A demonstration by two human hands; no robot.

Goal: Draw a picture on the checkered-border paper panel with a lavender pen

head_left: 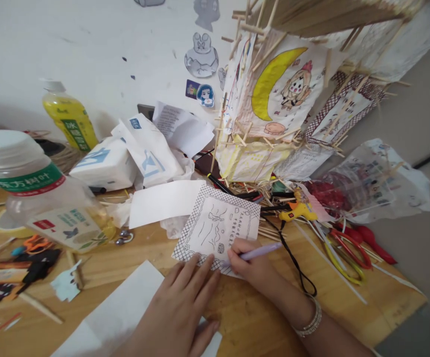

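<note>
Head view. Drawn sheet [215, 218] lies on the table [237, 317] at center frame, turned askew; its upper-left corner overlaps a blank white paper [166, 201]. Its upper edge runs close to the black markers and sticks heaped at center right. Bare wood opens left of the sheet, and again between the left hand [177, 305] and the right forearm. Further right, a bare strip separates the forearm from the scissors [348, 255]; the table's corner and edge show at lower right. A large white paper [121, 307] fills the lower left, partly under the left hand. Bottle [47, 193] bounds the left side.

Purple pen [262, 251] is over the sheet's lower right part. Long axis: slants from upper right down to lower left, close to horizontal; writing end points left. Nib contact: cannot tell. Sheet looks nearly square; its written columns run downward at its upper right.

Right hand [250, 265]: grip pinches the pen. Left hand: grip spread, fingertips on the sheet's lower border, thumb apart.
</note>
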